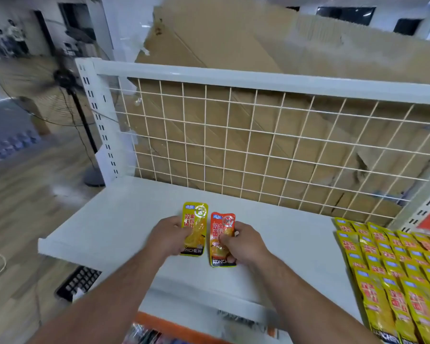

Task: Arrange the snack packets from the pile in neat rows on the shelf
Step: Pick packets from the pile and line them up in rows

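Two snack packets are held side by side over the white shelf (114, 219) — a yellow packet (194, 228) gripped by the left hand (169, 235), an orange packet (221, 239) pinched by the right hand (243, 243), fingers curled round each. Rows of yellow packets (395, 269) are laid overlapping at the shelf's right end, before a wire grid back (258, 145) — cardboard (233, 40) is seen behind.
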Tool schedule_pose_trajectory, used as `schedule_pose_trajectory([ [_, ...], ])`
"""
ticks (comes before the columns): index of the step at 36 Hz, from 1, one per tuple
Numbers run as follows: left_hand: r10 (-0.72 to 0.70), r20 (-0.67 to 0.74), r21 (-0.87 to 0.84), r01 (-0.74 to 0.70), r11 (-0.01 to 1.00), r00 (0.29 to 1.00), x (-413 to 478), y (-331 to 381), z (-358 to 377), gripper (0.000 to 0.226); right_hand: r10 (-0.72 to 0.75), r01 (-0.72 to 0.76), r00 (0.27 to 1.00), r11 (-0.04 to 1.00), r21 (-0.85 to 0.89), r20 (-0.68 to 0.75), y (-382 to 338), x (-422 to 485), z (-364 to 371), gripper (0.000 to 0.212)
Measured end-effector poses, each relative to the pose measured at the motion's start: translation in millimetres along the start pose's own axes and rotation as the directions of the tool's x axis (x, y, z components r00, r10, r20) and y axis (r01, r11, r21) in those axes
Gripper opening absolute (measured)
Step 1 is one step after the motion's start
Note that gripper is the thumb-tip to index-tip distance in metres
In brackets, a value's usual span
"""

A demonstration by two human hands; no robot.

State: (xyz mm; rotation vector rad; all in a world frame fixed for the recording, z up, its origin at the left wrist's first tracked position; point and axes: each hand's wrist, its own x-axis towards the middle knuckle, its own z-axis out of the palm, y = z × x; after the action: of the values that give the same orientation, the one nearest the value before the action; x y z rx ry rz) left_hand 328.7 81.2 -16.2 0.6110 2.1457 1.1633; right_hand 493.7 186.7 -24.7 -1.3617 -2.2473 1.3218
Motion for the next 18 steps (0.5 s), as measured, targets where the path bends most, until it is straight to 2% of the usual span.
schedule_pose_trajectory([
  [5,0.103,-0.084,-0.034,-0.106,0.994,0.991,-66.8,10.4,34.1,0.026,0.042,-0.012,0.995,0.949,0.314,-0.090,32.7,-60.4,-40.4,0.003],
  [10,0.140,0.038,-0.174,-0.131,0.976,0.989,-141.2,20.0,90.3,0.034,0.048,-0.011,0.996,0.897,0.441,-0.072,81.1,-136.3,-77.5,0.008],
  [11,0.143,0.073,-0.191,-0.127,0.973,0.987,-155.8,19.8,102.4,0.034,0.058,-0.021,0.996,0.893,0.450,-0.069,90.8,-152.7,-83.7,0.006],
  [16,0.173,0.248,-0.195,-0.125,0.973,0.953,-219.7,18.4,159.9,0.034,0.117,-0.039,0.979,0.911,0.411,-0.168,139.6,-223.1,-119.0,0.026],
  [18,0.180,0.296,-0.191,-0.126,0.973,0.938,-237.8,19.5,180.3,0.026,0.137,-0.051,0.973,0.915,0.401,-0.188,158.8,-245.0,-135.3,0.025],
])
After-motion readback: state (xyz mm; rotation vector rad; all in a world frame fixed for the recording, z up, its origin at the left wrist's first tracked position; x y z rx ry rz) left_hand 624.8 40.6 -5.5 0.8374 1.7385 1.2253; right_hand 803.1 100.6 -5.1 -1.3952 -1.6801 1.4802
